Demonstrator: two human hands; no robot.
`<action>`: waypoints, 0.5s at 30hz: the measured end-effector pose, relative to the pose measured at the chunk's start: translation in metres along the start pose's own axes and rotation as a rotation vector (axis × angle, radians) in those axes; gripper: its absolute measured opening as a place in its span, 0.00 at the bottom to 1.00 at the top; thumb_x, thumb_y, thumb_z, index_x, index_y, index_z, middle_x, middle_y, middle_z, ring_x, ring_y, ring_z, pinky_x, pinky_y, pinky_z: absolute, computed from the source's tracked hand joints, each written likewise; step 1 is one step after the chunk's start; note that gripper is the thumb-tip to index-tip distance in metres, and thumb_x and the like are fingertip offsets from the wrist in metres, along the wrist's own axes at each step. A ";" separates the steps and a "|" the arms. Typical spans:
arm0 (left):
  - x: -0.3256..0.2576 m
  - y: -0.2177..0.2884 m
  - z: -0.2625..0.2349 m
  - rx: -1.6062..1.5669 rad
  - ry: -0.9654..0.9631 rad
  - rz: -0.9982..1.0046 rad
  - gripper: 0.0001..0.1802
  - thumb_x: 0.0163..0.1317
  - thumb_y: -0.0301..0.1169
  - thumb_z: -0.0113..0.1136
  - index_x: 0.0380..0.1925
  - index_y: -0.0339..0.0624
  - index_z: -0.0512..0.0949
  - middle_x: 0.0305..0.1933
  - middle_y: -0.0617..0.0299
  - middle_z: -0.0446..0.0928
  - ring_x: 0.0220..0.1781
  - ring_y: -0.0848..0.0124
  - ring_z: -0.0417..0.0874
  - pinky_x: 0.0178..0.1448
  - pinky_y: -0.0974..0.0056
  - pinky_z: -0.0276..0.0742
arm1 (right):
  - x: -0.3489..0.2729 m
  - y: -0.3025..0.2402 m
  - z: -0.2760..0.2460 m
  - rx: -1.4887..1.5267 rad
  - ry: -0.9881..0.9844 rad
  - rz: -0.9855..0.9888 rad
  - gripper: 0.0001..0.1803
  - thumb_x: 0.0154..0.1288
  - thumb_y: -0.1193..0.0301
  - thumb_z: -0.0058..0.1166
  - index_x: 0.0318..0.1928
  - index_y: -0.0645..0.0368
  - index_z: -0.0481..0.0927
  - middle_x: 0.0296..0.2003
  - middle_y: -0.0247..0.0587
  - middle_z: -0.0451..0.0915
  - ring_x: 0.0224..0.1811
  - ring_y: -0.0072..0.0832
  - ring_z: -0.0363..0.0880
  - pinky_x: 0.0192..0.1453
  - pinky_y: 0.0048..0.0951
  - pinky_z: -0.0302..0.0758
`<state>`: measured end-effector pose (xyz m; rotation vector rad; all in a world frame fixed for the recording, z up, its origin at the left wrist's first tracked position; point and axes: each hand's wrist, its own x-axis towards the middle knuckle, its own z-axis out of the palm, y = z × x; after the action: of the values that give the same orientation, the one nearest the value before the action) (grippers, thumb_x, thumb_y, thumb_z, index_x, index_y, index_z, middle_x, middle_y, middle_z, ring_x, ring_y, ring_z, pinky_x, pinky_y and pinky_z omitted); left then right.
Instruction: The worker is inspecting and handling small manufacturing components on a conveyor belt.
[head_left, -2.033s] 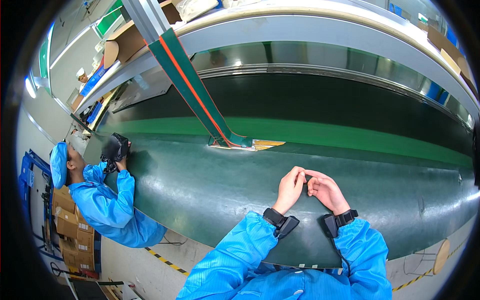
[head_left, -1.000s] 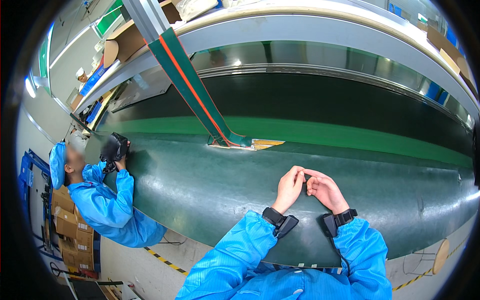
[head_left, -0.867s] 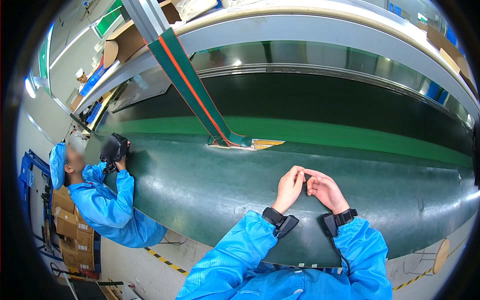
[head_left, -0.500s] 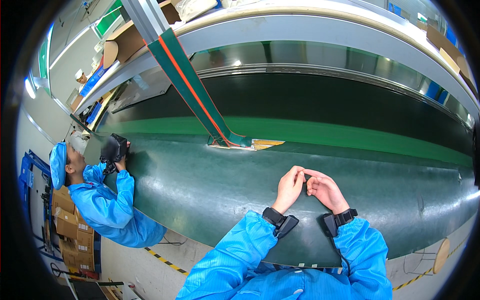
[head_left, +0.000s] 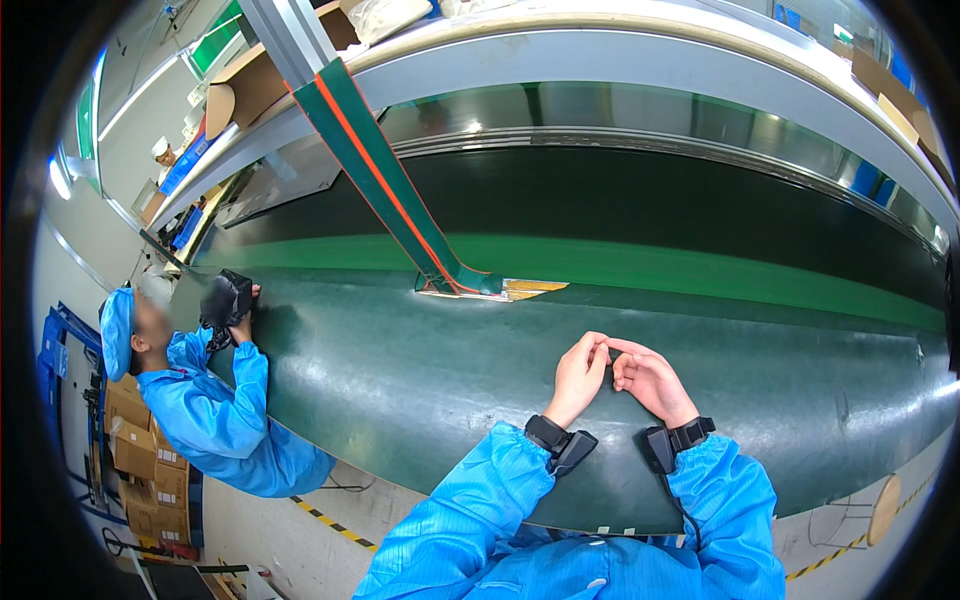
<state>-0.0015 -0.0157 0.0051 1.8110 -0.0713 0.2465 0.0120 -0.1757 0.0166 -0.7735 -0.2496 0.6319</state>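
My left hand [head_left: 578,378] and my right hand [head_left: 655,385] meet above the green work surface [head_left: 420,380]. The right forefinger stretches across to the left hand, whose thumb and fingers close on its tip. Loosely bent, the other right fingers stand apart from the left hand, and no object shows in them. Whether something tiny sits where the fingertips touch cannot be seen. Each wrist carries a black strapped device, the left one [head_left: 560,444] and the right one [head_left: 678,443]; a thin cable runs down from the right one.
A slanted metal post [head_left: 375,170] with green and orange covering rises from the surface. Behind it runs a dark belt [head_left: 640,205] under a raised shelf [head_left: 620,65]. At far left a co-worker [head_left: 215,410] in blue holds a black object [head_left: 228,298]. A round stool [head_left: 882,510] stands right.
My hands keep the same place and pose. The co-worker's head has shifted very slightly.
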 end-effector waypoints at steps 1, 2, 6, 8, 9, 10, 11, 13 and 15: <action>0.000 0.000 0.000 0.000 -0.001 0.000 0.07 0.68 0.29 0.49 0.40 0.38 0.74 0.25 0.64 0.75 0.28 0.78 0.76 0.32 0.70 0.71 | 0.000 0.000 0.000 -0.001 0.001 0.001 0.24 0.68 0.68 0.44 0.60 0.69 0.68 0.37 0.40 0.77 0.37 0.25 0.74 0.43 0.27 0.71; 0.000 -0.001 0.000 0.000 -0.001 0.000 0.07 0.68 0.29 0.49 0.40 0.38 0.74 0.25 0.64 0.75 0.28 0.78 0.76 0.32 0.70 0.71 | 0.000 0.000 0.000 0.000 0.002 0.000 0.24 0.68 0.68 0.44 0.60 0.69 0.68 0.37 0.40 0.77 0.37 0.25 0.74 0.43 0.27 0.71; 0.000 -0.002 0.000 0.016 0.002 0.012 0.07 0.68 0.29 0.49 0.40 0.38 0.74 0.25 0.64 0.75 0.27 0.78 0.76 0.32 0.70 0.72 | 0.000 0.000 0.000 -0.003 0.000 -0.004 0.24 0.68 0.68 0.44 0.60 0.69 0.68 0.37 0.40 0.77 0.37 0.25 0.74 0.43 0.27 0.72; 0.001 -0.003 0.000 0.019 0.000 0.011 0.07 0.68 0.29 0.49 0.40 0.38 0.74 0.24 0.64 0.75 0.27 0.78 0.76 0.32 0.70 0.72 | 0.000 0.000 0.001 -0.006 0.003 -0.003 0.24 0.68 0.68 0.44 0.60 0.70 0.68 0.37 0.40 0.77 0.37 0.25 0.74 0.43 0.27 0.72; 0.001 -0.003 0.001 0.014 0.003 0.008 0.07 0.68 0.29 0.49 0.40 0.38 0.74 0.24 0.64 0.75 0.27 0.78 0.76 0.32 0.70 0.72 | 0.000 0.000 0.001 -0.008 0.006 -0.002 0.24 0.68 0.68 0.44 0.60 0.70 0.68 0.37 0.40 0.77 0.37 0.25 0.74 0.43 0.27 0.72; 0.001 -0.003 0.001 0.009 0.005 0.006 0.08 0.69 0.29 0.48 0.40 0.38 0.74 0.24 0.64 0.75 0.27 0.78 0.76 0.32 0.70 0.72 | 0.000 0.000 0.000 -0.010 0.009 0.000 0.24 0.68 0.68 0.44 0.60 0.70 0.68 0.37 0.40 0.77 0.37 0.25 0.74 0.43 0.27 0.72; 0.001 -0.003 0.001 0.008 0.005 0.006 0.08 0.69 0.29 0.48 0.40 0.38 0.74 0.24 0.64 0.75 0.27 0.78 0.76 0.32 0.70 0.72 | 0.000 0.000 0.001 -0.010 0.009 0.000 0.24 0.68 0.68 0.44 0.60 0.70 0.68 0.37 0.40 0.77 0.37 0.25 0.74 0.43 0.27 0.72; 0.000 -0.004 0.001 0.006 0.001 0.003 0.08 0.69 0.29 0.48 0.40 0.38 0.74 0.24 0.64 0.75 0.27 0.78 0.76 0.32 0.70 0.71 | 0.000 0.000 0.000 -0.005 0.005 -0.004 0.24 0.68 0.69 0.44 0.60 0.70 0.68 0.37 0.41 0.77 0.37 0.25 0.74 0.43 0.27 0.72; 0.000 -0.004 0.001 0.006 -0.001 0.007 0.08 0.69 0.29 0.48 0.40 0.38 0.74 0.24 0.64 0.75 0.27 0.78 0.76 0.32 0.70 0.71 | 0.000 0.000 0.000 -0.005 0.006 -0.003 0.24 0.68 0.69 0.44 0.60 0.69 0.68 0.37 0.41 0.77 0.37 0.25 0.74 0.42 0.27 0.72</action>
<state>-0.0002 -0.0156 0.0012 1.8172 -0.0773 0.2508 0.0120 -0.1757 0.0170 -0.7794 -0.2470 0.6264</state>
